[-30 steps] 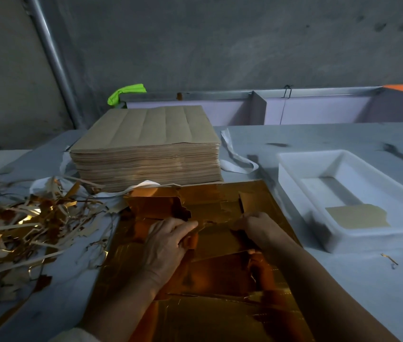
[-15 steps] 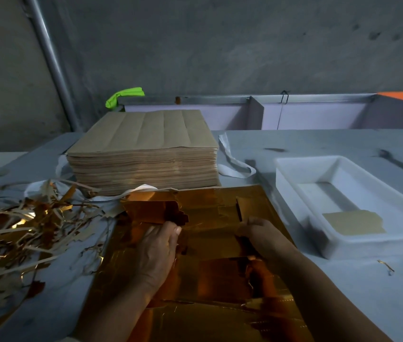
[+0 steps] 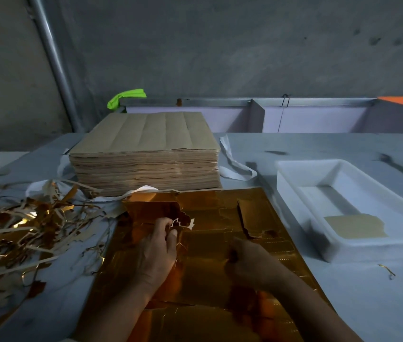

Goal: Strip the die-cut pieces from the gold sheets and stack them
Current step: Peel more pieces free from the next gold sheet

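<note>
Left hand [image 3: 157, 253] pinching a scrap [image 3: 183, 222], right hand [image 3: 252, 264] on gold sheet [image 3: 202, 257] — grip unclear, grey table [image 3: 343, 304], concrete wall [image 3: 220, 45]

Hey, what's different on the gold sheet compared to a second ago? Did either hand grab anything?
The left hand, flat on the gold sheet before, now pinches a jagged strip of waste and lifts it off the sheet. The right hand has drawn back slightly toward the person, still on the sheet. The brown stack, white tray and scrap pile stayed put.
</note>
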Demonstrator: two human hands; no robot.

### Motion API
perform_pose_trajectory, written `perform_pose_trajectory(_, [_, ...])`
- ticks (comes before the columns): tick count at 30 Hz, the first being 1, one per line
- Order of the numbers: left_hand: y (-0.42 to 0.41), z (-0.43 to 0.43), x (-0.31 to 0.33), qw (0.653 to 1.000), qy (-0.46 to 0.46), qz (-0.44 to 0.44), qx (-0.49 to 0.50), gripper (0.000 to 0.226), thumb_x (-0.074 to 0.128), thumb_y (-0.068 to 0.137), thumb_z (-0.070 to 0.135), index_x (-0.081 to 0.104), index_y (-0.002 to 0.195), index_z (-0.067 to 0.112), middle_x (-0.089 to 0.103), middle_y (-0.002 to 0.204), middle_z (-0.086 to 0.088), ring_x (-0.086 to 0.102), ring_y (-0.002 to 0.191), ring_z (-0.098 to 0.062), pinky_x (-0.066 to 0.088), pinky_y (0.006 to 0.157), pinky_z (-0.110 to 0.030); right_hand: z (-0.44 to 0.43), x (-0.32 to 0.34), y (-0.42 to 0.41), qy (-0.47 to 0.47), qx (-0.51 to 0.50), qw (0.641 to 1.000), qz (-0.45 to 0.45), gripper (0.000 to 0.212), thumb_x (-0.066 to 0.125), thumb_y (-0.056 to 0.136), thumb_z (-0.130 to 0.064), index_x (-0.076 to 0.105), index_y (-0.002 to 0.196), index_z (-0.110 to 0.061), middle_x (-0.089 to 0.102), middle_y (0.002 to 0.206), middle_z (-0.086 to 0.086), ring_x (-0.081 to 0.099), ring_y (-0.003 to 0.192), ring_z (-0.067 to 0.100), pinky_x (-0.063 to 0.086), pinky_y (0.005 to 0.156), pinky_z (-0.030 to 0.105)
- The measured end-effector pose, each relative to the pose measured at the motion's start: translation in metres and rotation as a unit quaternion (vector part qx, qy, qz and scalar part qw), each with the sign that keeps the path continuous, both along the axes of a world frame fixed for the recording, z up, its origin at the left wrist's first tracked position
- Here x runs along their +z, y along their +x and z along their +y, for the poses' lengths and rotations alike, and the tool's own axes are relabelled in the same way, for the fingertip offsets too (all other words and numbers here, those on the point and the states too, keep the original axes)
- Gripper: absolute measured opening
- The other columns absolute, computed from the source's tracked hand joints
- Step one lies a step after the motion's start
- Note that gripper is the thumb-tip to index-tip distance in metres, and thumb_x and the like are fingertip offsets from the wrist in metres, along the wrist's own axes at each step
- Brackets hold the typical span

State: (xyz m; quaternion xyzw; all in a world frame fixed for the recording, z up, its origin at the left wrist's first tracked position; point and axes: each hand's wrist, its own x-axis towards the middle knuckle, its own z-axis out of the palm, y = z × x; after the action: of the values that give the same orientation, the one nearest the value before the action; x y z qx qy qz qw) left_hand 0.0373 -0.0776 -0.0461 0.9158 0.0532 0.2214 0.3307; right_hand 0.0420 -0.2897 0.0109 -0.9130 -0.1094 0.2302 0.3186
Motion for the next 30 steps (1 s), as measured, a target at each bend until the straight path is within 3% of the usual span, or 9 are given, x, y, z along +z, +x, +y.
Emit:
perform_pose_trajectory(4, [0.0, 0.0, 0.001, 1.0, 0.014, 0.023, 0.008, 0.024, 0.045, 0.103, 0.027, 0.051, 0.126, 0.021, 0.055, 0.066, 0.007, 0.052, 0.052, -0.003, 0.036, 0.043, -0.013, 0.01, 0.006, -0.004, -0.092, 0.036, 0.995, -0.02, 0.039, 0.061, 0.094, -0.014, 0.049, 0.13, -0.023, 0.056, 0.125, 0.002, 0.059, 0.109, 0.018, 0.056, 0.091, 0.032])
perform_pose_trajectory(6, [0.0, 0.0, 0.0, 1.0, 0.009, 0.024, 0.013, 0.024, 0.042, 0.104, 0.027, 0.05, 0.125, 0.022, 0.057, 0.069, 0.006, 0.055, 0.057, -0.006, 0.035, 0.046, -0.015, 0.016, 0.008, -0.005, -0.125, 0.053, 0.99, -0.039, 0.046, 0.061, 0.095, -0.013, 0.046, 0.137, -0.022, 0.051, 0.134, 0.003, 0.055, 0.118, 0.021, 0.053, 0.098, 0.036])
perform_pose_trajectory(9, [-0.001, 0.001, 0.001, 1.0, -0.011, 0.018, 0.013, 0.023, 0.04, 0.104, 0.027, 0.051, 0.123, 0.02, 0.059, 0.074, 0.004, 0.06, 0.063, -0.011, 0.047, 0.053, -0.028, 0.023, 0.006, -0.006, -0.178, 0.084, 0.978, -0.075, 0.055, 0.06, 0.096, -0.018, 0.039, 0.146, -0.024, 0.038, 0.146, 0.005, 0.044, 0.131, 0.025, 0.046, 0.108, 0.039])
perform_pose_trajectory(11, [0.0, 0.002, 0.0, 1.0, -0.011, 0.015, 0.019, 0.022, 0.041, 0.104, 0.026, 0.052, 0.122, 0.019, 0.058, 0.073, 0.006, 0.059, 0.063, -0.01, 0.044, 0.053, -0.025, 0.026, 0.005, -0.007, -0.205, 0.103, 0.969, -0.096, 0.055, 0.059, 0.097, -0.021, 0.039, 0.147, -0.025, 0.032, 0.15, 0.006, 0.037, 0.135, 0.026, 0.041, 0.111, 0.04])
perform_pose_trajectory(17, [0.001, 0.001, 0.002, 1.0, -0.017, 0.013, 0.018, 0.022, 0.04, 0.104, 0.026, 0.052, 0.121, 0.019, 0.057, 0.074, 0.005, 0.059, 0.065, -0.014, 0.044, 0.055, -0.027, 0.027, 0.005, -0.009, -0.212, 0.118, 0.961, -0.132, 0.051, 0.062, 0.095, -0.027, 0.044, 0.143, -0.026, 0.033, 0.149, 0.003, 0.034, 0.135, 0.024, 0.039, 0.111, 0.039])
perform_pose_trajectory(23, [-0.002, 0.0, 0.004, 0.999, -0.02, -0.009, 0.027, 0.023, 0.038, 0.104, 0.025, 0.052, 0.121, 0.019, 0.053, 0.068, 0.007, 0.05, 0.055, -0.005, 0.031, 0.048, -0.017, 0.028, 0.004, -0.009, -0.191, 0.109, 0.965, -0.142, 0.052, 0.063, 0.095, -0.025, 0.04, 0.142, -0.027, 0.038, 0.148, 0.001, 0.039, 0.134, 0.023, 0.04, 0.11, 0.037])
perform_pose_trajectory(30, [-0.004, 0.003, 0.006, 0.996, -0.061, -0.042, 0.041, 0.022, 0.042, 0.104, 0.022, 0.055, 0.12, 0.016, 0.055, 0.071, 0.006, 0.052, 0.058, -0.006, 0.031, 0.049, -0.017, 0.03, 0.004, -0.009, -0.131, 0.089, 0.972, -0.175, 0.044, 0.064, 0.092, -0.033, 0.043, 0.131, -0.029, 0.052, 0.129, -0.003, 0.049, 0.116, 0.018, 0.043, 0.099, 0.034])
